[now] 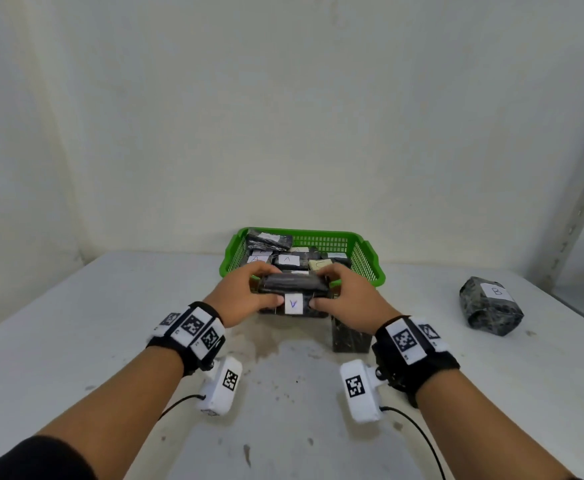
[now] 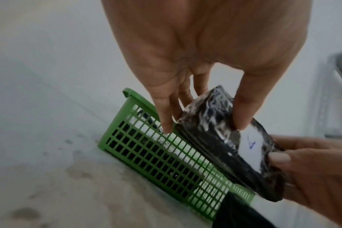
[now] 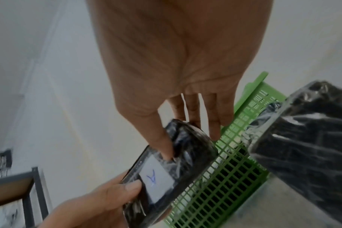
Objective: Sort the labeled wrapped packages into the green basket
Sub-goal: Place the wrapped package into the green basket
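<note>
The held package [image 1: 292, 289], black and plastic-wrapped, is sitting at the centre of the head view just below the near rim of the green basket [image 1: 366, 258], its white label [image 1: 293, 303] showing a blue handwritten "A" upside down toward the camera. The left hand [image 1: 245, 296] is gripping its left end, thumb on the labelled face and fingers curled over the far edge; the right hand [image 1: 347, 296] is gripping the right end the same way. Inside the basket, several dark wrapped packages are lying, one label reading "A" [image 1: 288, 259], a yellowish one [image 1: 320, 264] seemingly "C"; others too small to read. An unlabelled-looking dark package [image 1: 349, 336] is standing on the table [image 1: 76, 341] under the right wrist. At right of frame, well apart, a mottled wrapped package marked "B" [image 1: 491, 306] is resting on the table. Both wrists are wearing black bands with square black-and-white markers [image 1: 193, 325].
</note>
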`<state>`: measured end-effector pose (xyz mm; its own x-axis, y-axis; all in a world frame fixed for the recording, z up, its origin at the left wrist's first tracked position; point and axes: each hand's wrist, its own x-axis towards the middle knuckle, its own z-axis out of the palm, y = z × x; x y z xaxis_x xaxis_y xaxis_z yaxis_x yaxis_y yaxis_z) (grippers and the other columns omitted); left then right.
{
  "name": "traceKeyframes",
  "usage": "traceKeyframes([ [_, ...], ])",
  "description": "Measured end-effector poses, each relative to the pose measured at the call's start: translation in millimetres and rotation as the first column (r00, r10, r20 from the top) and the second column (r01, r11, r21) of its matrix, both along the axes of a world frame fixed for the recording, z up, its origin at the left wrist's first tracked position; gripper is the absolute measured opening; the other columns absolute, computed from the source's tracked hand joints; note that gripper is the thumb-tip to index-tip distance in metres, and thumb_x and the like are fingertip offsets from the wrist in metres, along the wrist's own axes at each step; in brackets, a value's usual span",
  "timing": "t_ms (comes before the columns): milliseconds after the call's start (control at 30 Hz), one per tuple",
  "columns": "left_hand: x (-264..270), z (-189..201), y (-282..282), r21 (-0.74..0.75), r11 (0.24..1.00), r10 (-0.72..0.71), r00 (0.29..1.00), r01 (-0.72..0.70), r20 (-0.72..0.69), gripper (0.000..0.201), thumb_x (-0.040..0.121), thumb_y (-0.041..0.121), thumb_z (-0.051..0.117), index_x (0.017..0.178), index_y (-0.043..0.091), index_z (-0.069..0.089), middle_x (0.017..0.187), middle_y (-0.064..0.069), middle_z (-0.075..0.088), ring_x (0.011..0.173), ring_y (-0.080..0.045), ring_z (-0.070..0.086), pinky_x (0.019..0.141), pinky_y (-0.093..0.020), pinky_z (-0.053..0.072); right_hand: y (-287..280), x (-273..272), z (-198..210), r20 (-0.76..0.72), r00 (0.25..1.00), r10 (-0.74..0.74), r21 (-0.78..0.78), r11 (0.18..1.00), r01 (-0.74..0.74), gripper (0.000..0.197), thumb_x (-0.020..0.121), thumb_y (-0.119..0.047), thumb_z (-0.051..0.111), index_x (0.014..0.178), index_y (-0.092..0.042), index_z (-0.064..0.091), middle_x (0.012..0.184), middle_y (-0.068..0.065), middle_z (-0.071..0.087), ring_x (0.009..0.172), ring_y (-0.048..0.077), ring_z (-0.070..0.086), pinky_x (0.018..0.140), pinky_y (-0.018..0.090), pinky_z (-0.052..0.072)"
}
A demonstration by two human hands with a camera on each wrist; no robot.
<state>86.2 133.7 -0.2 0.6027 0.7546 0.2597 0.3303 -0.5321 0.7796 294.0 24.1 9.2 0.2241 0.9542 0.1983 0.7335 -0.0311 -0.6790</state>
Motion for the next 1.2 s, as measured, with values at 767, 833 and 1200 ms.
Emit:
traceKeyframes([
  [767, 19, -32, 11, -0.388, 0.901, 0.075, 0.812, 0.193, 0.578, 0.05, 0.071, 0.022, 0.081, 0.117, 0.009, 0.067, 0.112, -0.013, 0.073, 0.107, -0.033, 0.069, 0.092, -0.052, 0.054, 31, -1, -35, -0.682, 0.725, 0.101, 0.25, 0.963, 0.102, 0.05, 0.075, -0.037, 0.092, 0.114, -0.012, 0.073, 0.11, 0.007, 0.08, 0.102, 0.025, 0.077, 0.09, 0.047, 0.063],
  [833, 18, -33, 10, -0.372, 0.904, 0.048, 0.816, 0.21, 0.577, 0.06, 0.066, 0.03, 0.081, 0.12, 0.01, 0.066, 0.115, -0.012, 0.072, 0.108, -0.032, 0.068, 0.094, -0.05, 0.053, 31, -1, -35, -0.66, 0.744, 0.101, 0.263, 0.959, 0.103, 0.056, 0.07, -0.044, 0.093, 0.113, -0.013, 0.075, 0.109, 0.005, 0.081, 0.105, 0.024, 0.077, 0.1, 0.049, 0.059],
  [1200, 14, -34, 8, -0.401, 0.891, 0.093, 0.778, 0.214, 0.622, 0.049, 0.075, 0.023, 0.081, 0.119, 0.007, 0.066, 0.115, -0.016, 0.072, 0.109, -0.035, 0.067, 0.097, -0.055, 0.051, 23, -2, -37, -0.734, 0.661, 0.155, 0.234, 0.972, 0.033, 0.061, 0.078, -0.023, 0.09, 0.13, -0.011, 0.062, 0.118, 0.009, 0.078, 0.109, 0.026, 0.076, 0.094, 0.047, 0.061],
])
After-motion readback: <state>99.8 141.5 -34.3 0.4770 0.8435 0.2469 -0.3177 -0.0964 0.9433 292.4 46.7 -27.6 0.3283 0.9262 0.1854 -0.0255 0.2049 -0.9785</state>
